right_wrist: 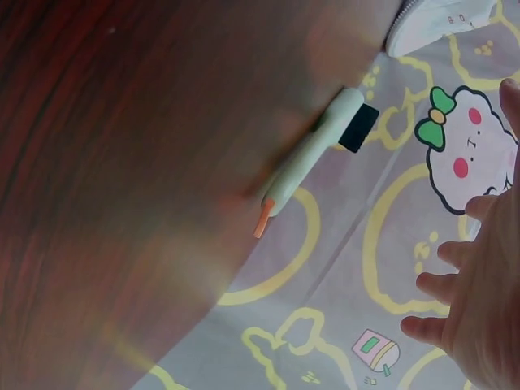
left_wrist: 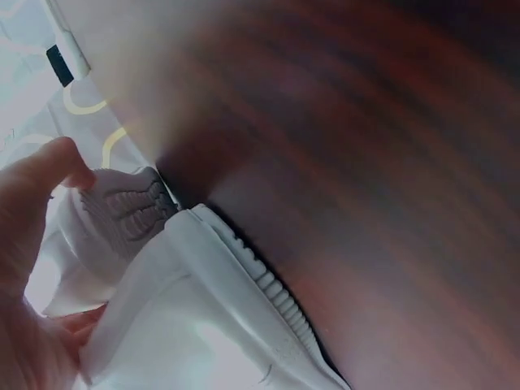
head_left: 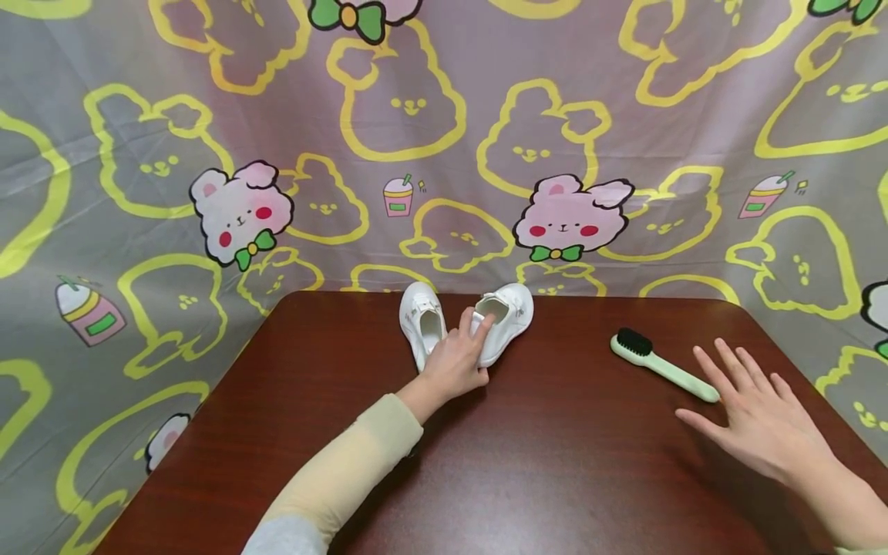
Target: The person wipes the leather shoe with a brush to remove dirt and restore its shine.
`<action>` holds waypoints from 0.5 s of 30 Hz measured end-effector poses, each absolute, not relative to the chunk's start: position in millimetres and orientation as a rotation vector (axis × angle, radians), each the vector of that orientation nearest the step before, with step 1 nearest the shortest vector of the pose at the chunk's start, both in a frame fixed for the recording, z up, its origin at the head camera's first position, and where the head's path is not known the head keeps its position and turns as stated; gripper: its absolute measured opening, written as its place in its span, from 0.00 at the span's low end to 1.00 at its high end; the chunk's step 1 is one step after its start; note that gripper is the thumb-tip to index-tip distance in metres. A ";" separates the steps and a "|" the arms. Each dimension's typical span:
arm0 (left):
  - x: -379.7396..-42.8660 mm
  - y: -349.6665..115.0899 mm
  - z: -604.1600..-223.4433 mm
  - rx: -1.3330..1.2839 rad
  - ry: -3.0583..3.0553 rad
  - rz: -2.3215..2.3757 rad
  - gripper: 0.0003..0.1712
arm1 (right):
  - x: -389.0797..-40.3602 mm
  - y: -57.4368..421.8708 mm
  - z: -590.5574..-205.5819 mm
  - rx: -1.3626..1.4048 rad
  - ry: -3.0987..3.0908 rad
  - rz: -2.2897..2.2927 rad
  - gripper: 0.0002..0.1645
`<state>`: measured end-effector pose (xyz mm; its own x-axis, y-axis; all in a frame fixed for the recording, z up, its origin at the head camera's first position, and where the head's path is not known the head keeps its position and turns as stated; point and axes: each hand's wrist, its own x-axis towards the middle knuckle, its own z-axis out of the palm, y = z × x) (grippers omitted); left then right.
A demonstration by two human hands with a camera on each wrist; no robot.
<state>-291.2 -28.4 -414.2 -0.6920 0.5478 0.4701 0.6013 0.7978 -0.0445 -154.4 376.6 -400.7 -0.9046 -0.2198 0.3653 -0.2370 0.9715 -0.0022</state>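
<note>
Two white shoes stand at the back middle of the table, toes pointing away and outward. My left hand (head_left: 454, 362) grips the heel of the right-hand white shoe (head_left: 512, 316), with fingers at its opening. In the left wrist view this shoe (left_wrist: 130, 211) is tilted, showing its grooved sole. The left-hand white shoe (head_left: 419, 314) is close beside the hand, partly hidden behind it. On the right, my right hand (head_left: 766, 416) is held with fingers spread and nothing in it. Near its fingertips lies a pale green brush (head_left: 666, 368) with black bristles.
The dark brown wooden table (head_left: 555, 462) ends at the back against a patterned cloth (head_left: 458, 177) with bunny drawings. An orange loop (right_wrist: 263, 219) shows at the end of the brush handle in the right wrist view.
</note>
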 end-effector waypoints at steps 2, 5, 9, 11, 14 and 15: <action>-290.4 -26.8 -415.5 -0.847 -2.536 -0.195 0.55 | -153.9 376.5 -401.1 0.329 -2.750 0.066 0.60; -289.3 -24.6 -416.4 -0.842 -2.543 -0.205 0.56 | -153.0 376.9 -401.6 0.326 -2.746 0.076 0.60; -289.6 -22.6 -416.6 -0.831 -2.506 -0.165 0.56 | -152.1 378.2 -402.1 0.323 -2.739 0.083 0.60; -289.7 -22.2 -416.6 -0.824 -2.493 -0.149 0.56 | -151.5 378.8 -401.8 0.316 -2.742 0.081 0.60; -289.5 -22.1 -416.2 -0.821 -2.491 -0.152 0.55 | -150.9 379.6 -400.9 0.299 -2.752 0.077 0.60; -289.2 -22.0 -415.8 -0.818 -2.496 -0.157 0.54 | -150.7 379.9 -400.5 0.294 -2.753 0.075 0.60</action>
<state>-289.2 -22.0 -415.8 -0.6916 0.5228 0.4983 0.5813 0.8124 -0.0455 -150.7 379.9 -400.5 -0.9101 -0.1937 0.3665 -0.2134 0.9769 -0.0137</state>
